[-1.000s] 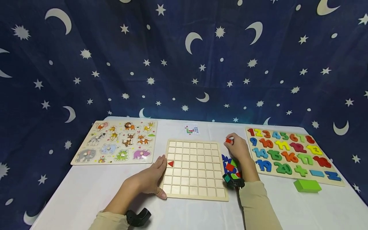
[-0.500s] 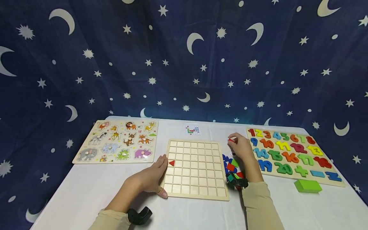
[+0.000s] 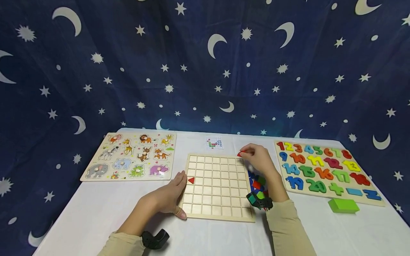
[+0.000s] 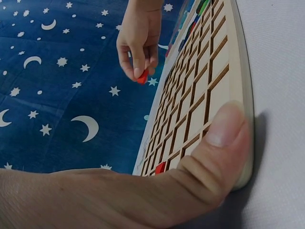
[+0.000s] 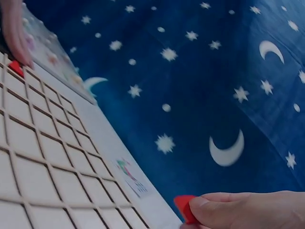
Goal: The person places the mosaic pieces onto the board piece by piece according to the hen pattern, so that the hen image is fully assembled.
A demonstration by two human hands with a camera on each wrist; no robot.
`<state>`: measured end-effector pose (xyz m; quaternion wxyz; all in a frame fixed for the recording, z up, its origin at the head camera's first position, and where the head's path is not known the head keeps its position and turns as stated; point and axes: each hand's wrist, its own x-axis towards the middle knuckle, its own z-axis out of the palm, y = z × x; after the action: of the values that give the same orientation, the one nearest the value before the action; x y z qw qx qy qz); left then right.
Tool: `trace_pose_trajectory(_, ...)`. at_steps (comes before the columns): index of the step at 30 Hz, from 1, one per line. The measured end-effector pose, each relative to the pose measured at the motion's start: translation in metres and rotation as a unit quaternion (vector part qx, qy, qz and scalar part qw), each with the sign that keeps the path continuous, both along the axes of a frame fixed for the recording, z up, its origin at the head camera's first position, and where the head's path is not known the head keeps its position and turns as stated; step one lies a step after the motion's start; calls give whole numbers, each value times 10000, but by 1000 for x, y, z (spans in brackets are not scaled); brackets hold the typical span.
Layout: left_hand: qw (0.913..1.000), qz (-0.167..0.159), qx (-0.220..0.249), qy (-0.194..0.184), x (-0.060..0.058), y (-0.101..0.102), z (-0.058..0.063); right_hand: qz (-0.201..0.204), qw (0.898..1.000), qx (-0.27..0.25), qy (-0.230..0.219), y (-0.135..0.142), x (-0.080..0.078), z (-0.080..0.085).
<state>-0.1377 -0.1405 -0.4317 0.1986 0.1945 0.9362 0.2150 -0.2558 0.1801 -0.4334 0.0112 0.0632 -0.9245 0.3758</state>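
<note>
A square wooden grid board [image 3: 216, 192] lies on the white table, with one red triangle [image 3: 191, 180] in a cell at its left edge. My left hand [image 3: 166, 197] rests along the board's left side, its thumb on the near left corner. In the left wrist view that thumb lies over the board's rim. My right hand [image 3: 258, 158] pinches a small red wooden piece [image 5: 184, 208] between thumb and fingers, above the board's far right corner. The fingers partly cover the piece, which looks triangular. Beside the board's right edge lie loose coloured pieces [image 3: 256, 185], partly hidden by the right arm.
A small printed pattern card [image 3: 214, 143] lies beyond the board. An animal peg puzzle [image 3: 148, 151] stands at the left, a number puzzle [image 3: 315, 169] at the right. Near the number puzzle's front edge sits a green block [image 3: 343, 206]. A dark starry cloth [image 3: 192, 96] hangs behind the table.
My right hand has moved left with the red piece, from beside the number puzzle to the board's far right corner. The left hand stays at the board's edge.
</note>
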Motion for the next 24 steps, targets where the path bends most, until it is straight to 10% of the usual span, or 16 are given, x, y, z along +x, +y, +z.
trace_pose_trajectory(24,10000,67,-23,-66,1,1,2,1142,9932,-205,100,-93,24,-16)
